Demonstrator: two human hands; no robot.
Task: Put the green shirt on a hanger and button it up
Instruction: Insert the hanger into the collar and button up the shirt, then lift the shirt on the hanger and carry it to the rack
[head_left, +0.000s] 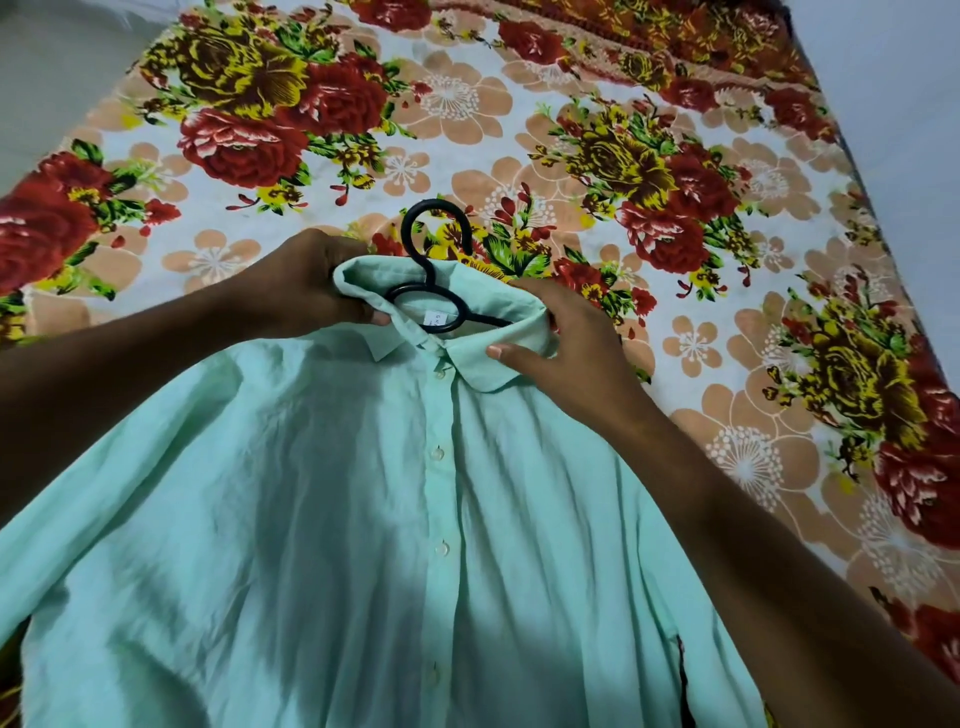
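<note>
The mint-green shirt (337, 519) lies front up on the bed, its placket closed with several white buttons down the middle. A black plastic hanger (435, 270) sits inside the neck; its hook sticks out above the collar and its arms are hidden under the cloth. My left hand (306, 283) grips the left side of the collar. My right hand (563, 338) pinches the right side of the collar, thumb on top of the fold.
A floral bedsheet (571, 156) with red and orange flowers covers the bed beyond and to the right of the shirt. The bed's right edge (878, 197) runs diagonally along a pale wall. Bare floor shows at the top left.
</note>
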